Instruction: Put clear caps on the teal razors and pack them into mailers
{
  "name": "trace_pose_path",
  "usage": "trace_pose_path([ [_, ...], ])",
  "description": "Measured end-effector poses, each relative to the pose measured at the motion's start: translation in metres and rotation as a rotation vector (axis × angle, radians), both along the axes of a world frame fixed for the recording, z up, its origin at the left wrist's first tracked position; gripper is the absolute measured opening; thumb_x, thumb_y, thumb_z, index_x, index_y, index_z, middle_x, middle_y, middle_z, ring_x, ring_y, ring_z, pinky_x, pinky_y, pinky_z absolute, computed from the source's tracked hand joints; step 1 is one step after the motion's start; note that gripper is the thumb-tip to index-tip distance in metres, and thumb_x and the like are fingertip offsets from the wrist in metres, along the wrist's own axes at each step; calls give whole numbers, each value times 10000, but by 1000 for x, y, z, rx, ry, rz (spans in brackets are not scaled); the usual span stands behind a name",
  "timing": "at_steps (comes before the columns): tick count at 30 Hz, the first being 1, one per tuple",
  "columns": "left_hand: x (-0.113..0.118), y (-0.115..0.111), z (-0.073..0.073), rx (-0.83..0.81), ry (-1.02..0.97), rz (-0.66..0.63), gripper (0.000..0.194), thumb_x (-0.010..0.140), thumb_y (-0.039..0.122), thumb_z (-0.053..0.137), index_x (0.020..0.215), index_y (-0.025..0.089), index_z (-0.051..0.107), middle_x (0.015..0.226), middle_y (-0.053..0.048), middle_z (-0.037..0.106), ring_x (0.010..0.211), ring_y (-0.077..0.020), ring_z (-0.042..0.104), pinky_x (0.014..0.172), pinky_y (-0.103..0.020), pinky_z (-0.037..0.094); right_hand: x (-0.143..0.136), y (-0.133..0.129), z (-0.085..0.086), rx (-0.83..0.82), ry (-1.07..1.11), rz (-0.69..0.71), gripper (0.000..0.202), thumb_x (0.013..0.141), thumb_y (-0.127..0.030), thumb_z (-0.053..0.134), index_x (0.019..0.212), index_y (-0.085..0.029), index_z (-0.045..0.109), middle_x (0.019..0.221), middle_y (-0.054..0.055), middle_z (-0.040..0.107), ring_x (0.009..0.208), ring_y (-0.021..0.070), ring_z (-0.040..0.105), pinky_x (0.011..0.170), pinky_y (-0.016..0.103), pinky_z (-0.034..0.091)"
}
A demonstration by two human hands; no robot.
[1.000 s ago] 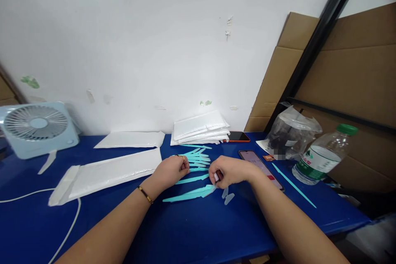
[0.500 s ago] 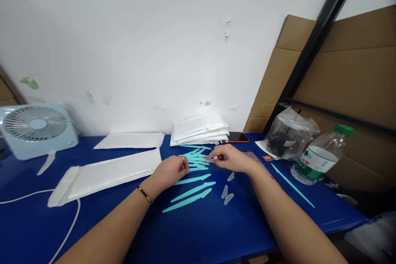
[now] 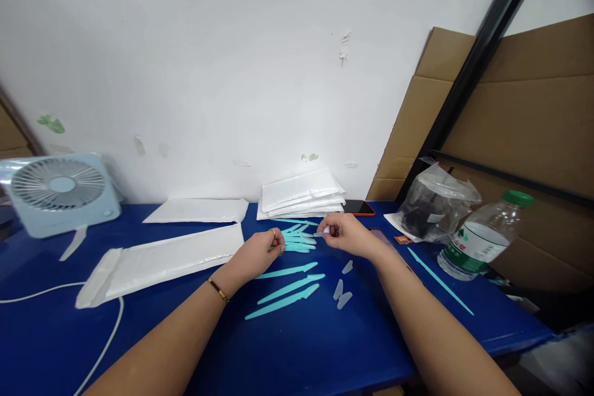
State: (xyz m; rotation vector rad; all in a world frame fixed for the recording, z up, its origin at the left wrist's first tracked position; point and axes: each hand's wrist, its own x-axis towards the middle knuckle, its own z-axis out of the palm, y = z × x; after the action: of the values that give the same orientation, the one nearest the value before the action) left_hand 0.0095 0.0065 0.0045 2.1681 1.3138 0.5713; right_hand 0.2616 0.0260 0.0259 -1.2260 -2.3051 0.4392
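Observation:
My left hand [image 3: 260, 252] is closed in a pinch at the near left end of a pile of turquoise eyebrow razors [image 3: 299, 239], gripping one whose handle is mostly hidden by the fingers. Just right of the pile, my right hand [image 3: 346, 232] pinches a small translucent blade cap [image 3: 320, 234] that points left. Closer to me, several separate razors [image 3: 284, 301] lie roughly side by side. Three loose translucent caps [image 3: 344, 300] rest on the blue table below my right hand.
White padded mailers [image 3: 301, 190] are stacked against the wall, with two more mailers [image 3: 179, 260] to the left. A phone [image 3: 359, 207], a bagged cup [image 3: 429, 207], a water bottle [image 3: 482, 238] and a single razor [image 3: 439, 278] occupy the right. A fan [image 3: 62, 195] stands far left.
My right hand has drawn slightly right, away from the pile, with the cap. The left hand has shifted up a little at the pile's edge. The view has tilted slightly.

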Motion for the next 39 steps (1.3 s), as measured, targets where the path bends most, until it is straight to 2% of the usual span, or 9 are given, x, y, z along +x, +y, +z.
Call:
trace_pose_path([
  [4, 0, 1, -1, -51, -106, -3, 252, 837, 409, 364, 825, 204, 510, 709, 12, 594, 629, -132, 514, 572, -230, 376, -5, -4, 1, 91, 31, 73, 158, 696, -124, 530, 791, -160, 651, 790, 36, 605, 614, 100, 531, 575, 203, 411],
  [10, 2, 3, -2, -74, -132, 1, 272, 823, 443, 386, 808, 205, 516, 655, 21, 573, 603, -134, 499, 559, -231, 360, -12, -3, -6, 137, 60, 195, 212, 702, -88, 510, 821, -175, 663, 797, 32, 636, 649, 113, 565, 605, 214, 439],
  [16, 1, 4, -1, -66, -151, 12, 289, 819, 449, 388, 810, 199, 532, 657, 12, 577, 619, -142, 521, 578, -240, 374, -10, -3, -4, 101, 97, 161, 185, 706, -121, 533, 821, -174, 668, 812, 37, 650, 652, 118, 573, 609, 217, 451],
  [23, 0, 5, -2, -35, -131, 24, 279, 829, 437, 383, 809, 202, 534, 658, 16, 578, 600, -134, 510, 550, -229, 358, -7, 1, -7, -46, 181, 29, 213, 759, -238, 543, 912, -169, 674, 642, 14, 617, 557, 112, 540, 517, 212, 412],
  [30, 0, 6, -2, 32, -138, 27, 269, 831, 414, 385, 816, 199, 545, 662, 15, 577, 590, -130, 497, 556, -231, 355, -9, 2, -2, -430, 565, 5, 363, 716, -395, 630, 939, -108, 641, 699, 52, 645, 549, 122, 603, 544, 250, 495],
  [34, 1, 6, -2, 60, -148, 22, 278, 833, 422, 382, 836, 200, 549, 675, 14, 577, 605, -134, 506, 561, -236, 360, -14, -1, -1, -488, 558, 70, 363, 718, -429, 631, 889, -109, 655, 658, 43, 642, 540, 122, 610, 523, 239, 498],
  [39, 1, 5, -1, 74, -150, 16, 275, 832, 420, 388, 826, 201, 554, 677, 15, 574, 600, -131, 499, 564, -237, 361, -15, 0, -6, -482, 517, 82, 362, 689, -414, 667, 879, -106, 659, 604, 36, 642, 531, 125, 610, 508, 230, 491],
])
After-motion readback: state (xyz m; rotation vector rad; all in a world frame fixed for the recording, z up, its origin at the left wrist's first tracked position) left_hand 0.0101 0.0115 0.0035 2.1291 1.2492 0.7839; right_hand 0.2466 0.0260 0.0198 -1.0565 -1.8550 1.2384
